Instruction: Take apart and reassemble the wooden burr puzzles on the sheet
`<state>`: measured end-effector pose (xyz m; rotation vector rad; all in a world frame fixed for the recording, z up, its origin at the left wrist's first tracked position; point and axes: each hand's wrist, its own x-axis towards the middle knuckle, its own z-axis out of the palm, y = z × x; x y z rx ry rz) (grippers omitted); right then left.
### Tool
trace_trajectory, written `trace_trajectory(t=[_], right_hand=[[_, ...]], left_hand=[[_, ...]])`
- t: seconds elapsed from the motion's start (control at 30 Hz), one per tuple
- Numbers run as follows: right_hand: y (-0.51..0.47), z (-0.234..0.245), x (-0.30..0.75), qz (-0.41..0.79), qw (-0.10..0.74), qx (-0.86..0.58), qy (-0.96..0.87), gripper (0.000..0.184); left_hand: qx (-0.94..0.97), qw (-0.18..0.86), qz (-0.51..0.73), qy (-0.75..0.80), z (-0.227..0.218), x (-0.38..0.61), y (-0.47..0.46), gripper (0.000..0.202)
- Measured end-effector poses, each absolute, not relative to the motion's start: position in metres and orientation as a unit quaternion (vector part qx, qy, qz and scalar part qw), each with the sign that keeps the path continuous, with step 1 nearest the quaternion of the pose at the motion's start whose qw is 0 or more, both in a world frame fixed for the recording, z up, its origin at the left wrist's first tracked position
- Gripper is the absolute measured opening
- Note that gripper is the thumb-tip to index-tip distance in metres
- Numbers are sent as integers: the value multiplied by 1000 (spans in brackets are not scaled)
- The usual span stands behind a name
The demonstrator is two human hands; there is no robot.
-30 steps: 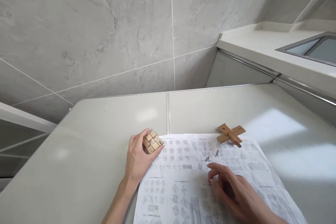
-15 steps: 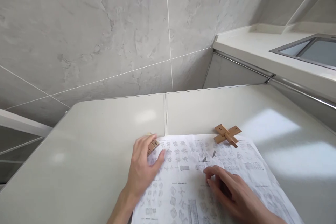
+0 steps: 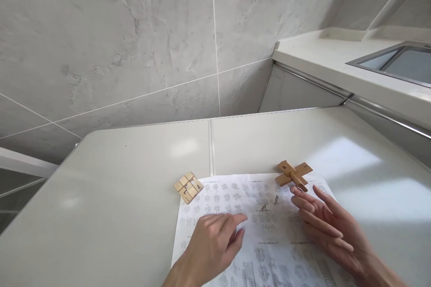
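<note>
A wooden puzzle cube [image 3: 188, 187] sits on the white table [image 3: 134, 166] at the top left corner of a printed sheet of diagrams [image 3: 242, 206]. A cross-shaped wooden puzzle [image 3: 293, 174] lies at the sheet's top right. My left hand [image 3: 213, 244] rests on the paper with fingers loosely curled and the index finger pointing right; it holds nothing. My right hand [image 3: 325, 222] is open, fingers stretched out toward the cross-shaped puzzle, fingertips just short of it.
A grey tiled wall [image 3: 134, 45] rises behind the table. A seam [image 3: 210, 148] runs down the tabletop's middle. To the right stands a white counter [image 3: 336, 63] with a sunken sink [image 3: 400, 63].
My left hand let go of the wooden cube and moved right onto the paper. My right hand lifted from the sheet, opened, and reached up toward the cross-shaped puzzle.
</note>
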<state>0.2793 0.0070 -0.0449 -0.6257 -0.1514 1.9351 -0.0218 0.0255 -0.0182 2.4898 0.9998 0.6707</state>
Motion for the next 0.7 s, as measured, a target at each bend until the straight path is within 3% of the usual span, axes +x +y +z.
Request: trace_trajectory(t=[0.37, 0.6, 0.7], right_hand=[[7, -54, 282, 815, 547, -190, -22, 28], [11, -48, 278, 794, 530, -283, -92, 15], [11, -42, 275, 789, 491, -339, -142, 26]], left_hand=[[887, 180, 242, 349, -21, -22, 25, 24], [887, 183, 236, 352, -22, -22, 24, 25], [887, 184, 236, 350, -23, -22, 24, 25]])
